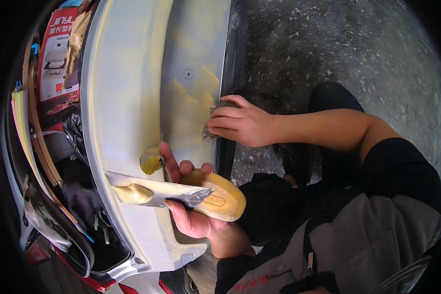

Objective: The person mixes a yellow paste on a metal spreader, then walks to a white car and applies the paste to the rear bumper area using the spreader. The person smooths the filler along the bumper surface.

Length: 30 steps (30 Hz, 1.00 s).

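My right hand (pixel 240 121) grips a thin dark scraper blade (pixel 212 125) and holds it against the grey face of a car bumper (pixel 127 88). Fresh yellow putty streaks (pixel 193 90) lie on that face beside the blade. Lower down, my left hand (pixel 193 223), palm up, is closed round a putty knife (pixel 157 193), with thumb and fingers on opposite sides. A thick lump of pale yellow putty (pixel 134 193) rests on its wide blade. A yellow oval piece (pixel 220 200) sits in the same hand; whether it is the knife's handle I cannot tell.
A small round hole (pixel 188 74) shows in the bumper face. A yellow-smeared patch (pixel 152 160) is near my left fingertips. On the left, the open boot holds a red box (pixel 59 59) and dark bags (pixel 81 183). Grey speckled floor (pixel 299 54) lies right of the bumper.
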### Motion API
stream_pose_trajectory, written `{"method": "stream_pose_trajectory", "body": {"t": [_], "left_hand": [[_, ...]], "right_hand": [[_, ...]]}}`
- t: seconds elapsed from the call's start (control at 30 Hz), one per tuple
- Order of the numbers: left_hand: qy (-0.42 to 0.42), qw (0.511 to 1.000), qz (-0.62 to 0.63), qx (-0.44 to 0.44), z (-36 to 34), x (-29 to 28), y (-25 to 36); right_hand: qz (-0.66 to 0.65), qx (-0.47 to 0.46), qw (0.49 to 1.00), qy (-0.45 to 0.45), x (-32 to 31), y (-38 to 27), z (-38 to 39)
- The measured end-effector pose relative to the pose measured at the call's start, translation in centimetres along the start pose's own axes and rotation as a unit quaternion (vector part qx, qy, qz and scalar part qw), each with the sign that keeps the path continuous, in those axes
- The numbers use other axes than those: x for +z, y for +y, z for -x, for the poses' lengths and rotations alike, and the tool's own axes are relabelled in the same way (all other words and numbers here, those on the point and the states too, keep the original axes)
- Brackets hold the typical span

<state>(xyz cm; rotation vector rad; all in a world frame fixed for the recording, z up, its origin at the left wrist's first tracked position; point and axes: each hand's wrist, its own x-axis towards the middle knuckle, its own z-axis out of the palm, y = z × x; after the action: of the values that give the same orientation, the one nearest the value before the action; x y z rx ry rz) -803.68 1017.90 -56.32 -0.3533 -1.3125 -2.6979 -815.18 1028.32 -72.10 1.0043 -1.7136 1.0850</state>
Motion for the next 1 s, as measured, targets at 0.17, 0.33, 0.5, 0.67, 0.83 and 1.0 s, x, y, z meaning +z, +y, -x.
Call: {"method": "stream_pose_trajectory", "body": {"t": [0.17,0.33,0.5,0.67,0.83,1.0], "left_hand": [[-0.013,1.000,-0.008,-0.001,0.1,-0.1,0.0],[-0.009,0.999,-0.030,0.009,0.1,-0.5,0.1],[0.012,1.000,-0.015,0.010,0.3,-0.5,0.1],[0.006,1.000,-0.017,0.011,0.1,-0.5,0.0],[0.000,1.000,-0.017,0.005,0.1,-0.6,0.0],[-0.012,0.999,-0.033,0.013,0.2,-0.8,0.2]], "right_hand": [[0.070,0.100,0.992,0.023,-1.8,4.9,-0.9],[0.086,0.157,0.982,0.054,-2.4,7.2,-5.9],[0.086,0.149,0.985,-0.027,-2.1,4.2,-7.1],[0.016,0.127,0.990,-0.051,-1.2,0.9,-3.1],[0.041,0.070,0.995,-0.049,-1.8,2.8,-0.4],[0.074,0.131,0.988,0.036,-3.0,8.2,-1.9]]}}
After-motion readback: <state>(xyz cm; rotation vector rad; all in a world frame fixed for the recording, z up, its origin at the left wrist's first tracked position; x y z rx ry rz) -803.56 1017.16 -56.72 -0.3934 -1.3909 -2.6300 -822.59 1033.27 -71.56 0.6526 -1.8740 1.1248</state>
